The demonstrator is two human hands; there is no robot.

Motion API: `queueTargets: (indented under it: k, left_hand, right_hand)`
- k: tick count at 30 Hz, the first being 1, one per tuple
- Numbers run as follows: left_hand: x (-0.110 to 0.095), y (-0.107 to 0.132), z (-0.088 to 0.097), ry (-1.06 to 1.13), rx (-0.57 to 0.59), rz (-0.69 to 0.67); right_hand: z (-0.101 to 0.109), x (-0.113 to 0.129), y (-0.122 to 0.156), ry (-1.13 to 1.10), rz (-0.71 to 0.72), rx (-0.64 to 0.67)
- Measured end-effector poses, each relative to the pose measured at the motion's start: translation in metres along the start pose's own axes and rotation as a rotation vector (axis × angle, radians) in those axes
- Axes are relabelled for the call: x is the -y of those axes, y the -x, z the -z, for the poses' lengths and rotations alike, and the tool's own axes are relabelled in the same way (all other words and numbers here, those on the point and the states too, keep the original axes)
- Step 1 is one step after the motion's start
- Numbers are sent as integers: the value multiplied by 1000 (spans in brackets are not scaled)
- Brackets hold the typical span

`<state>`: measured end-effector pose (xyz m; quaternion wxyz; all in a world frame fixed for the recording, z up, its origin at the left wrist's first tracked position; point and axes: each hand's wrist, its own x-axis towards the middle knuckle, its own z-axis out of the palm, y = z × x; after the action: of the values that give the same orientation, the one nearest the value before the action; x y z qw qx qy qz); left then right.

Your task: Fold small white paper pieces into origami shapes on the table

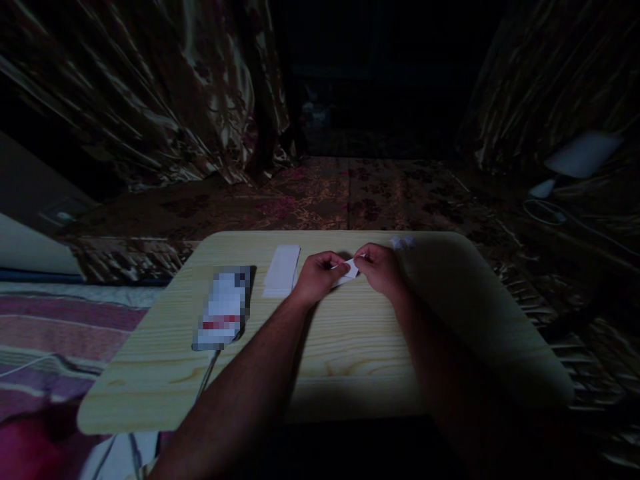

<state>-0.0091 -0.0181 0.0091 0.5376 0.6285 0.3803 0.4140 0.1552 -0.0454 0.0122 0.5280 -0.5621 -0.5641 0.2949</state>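
Both my hands meet near the far middle of a light wooden table (350,347). My left hand (317,277) and my right hand (383,267) are closed in pinches on a small white piece of paper (349,272) held between them just above the tabletop. A white paper strip (283,270) lies flat to the left of my left hand. Further left lies a phone (223,308) with a lit screen and a cable running off the front edge.
Small crumpled white bits (403,242) sit at the table's far edge, right of my hands. A patterned rug (350,193) covers the floor beyond. Shiny curtains (150,87) hang at left and right. Striped bedding (50,340) lies at left. The room is dim.
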Motion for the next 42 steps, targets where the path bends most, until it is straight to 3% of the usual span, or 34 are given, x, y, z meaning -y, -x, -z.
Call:
queueTargets:
  k: [24,42]
  left_hand:
    - [-2,2,0,13,18,-2]
    - [-1,1,1,11,7,-6]
  right_hand:
    - [0,12,5,114,-16,39]
    - [0,6,4,95,-4,52]
